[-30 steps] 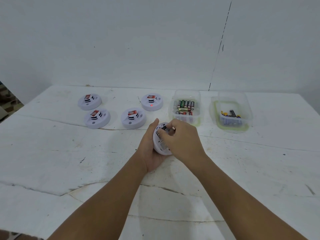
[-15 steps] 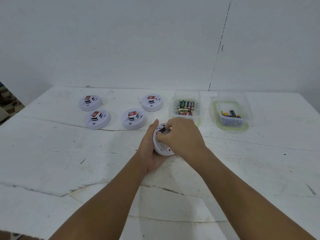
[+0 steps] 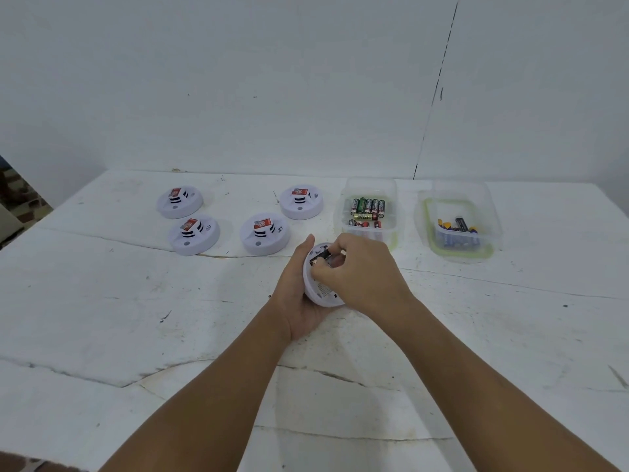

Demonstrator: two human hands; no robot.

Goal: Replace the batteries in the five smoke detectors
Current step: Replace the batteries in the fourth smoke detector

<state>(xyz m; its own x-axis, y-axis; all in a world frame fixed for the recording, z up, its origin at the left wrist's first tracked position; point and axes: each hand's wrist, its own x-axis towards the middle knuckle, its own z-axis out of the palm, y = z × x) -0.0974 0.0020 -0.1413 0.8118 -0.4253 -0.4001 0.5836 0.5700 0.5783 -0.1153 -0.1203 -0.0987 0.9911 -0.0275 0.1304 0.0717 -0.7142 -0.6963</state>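
Observation:
My left hand (image 3: 299,301) grips a white round smoke detector (image 3: 321,291) from the left, its back turned up and toward me. My right hand (image 3: 360,274) lies over it with curled fingers, the fingertips pinching a dark battery (image 3: 323,256) at the open compartment near the top rim. Much of the detector is hidden under the right hand. Several more white detectors with red labels lie face up on the table: back left (image 3: 179,201), front left (image 3: 194,235), middle (image 3: 264,234) and back middle (image 3: 301,201).
A clear tub (image 3: 370,233) with several green and red batteries stands just behind my right hand. A second clear tub (image 3: 459,247) with a green-rimmed base holds several dark and blue batteries to its right. The white cracked table (image 3: 102,301) meets a white wall behind.
My right hand's fingers have shifted a little at the battery compartment. The detector stays in my left hand in nearly the same place.

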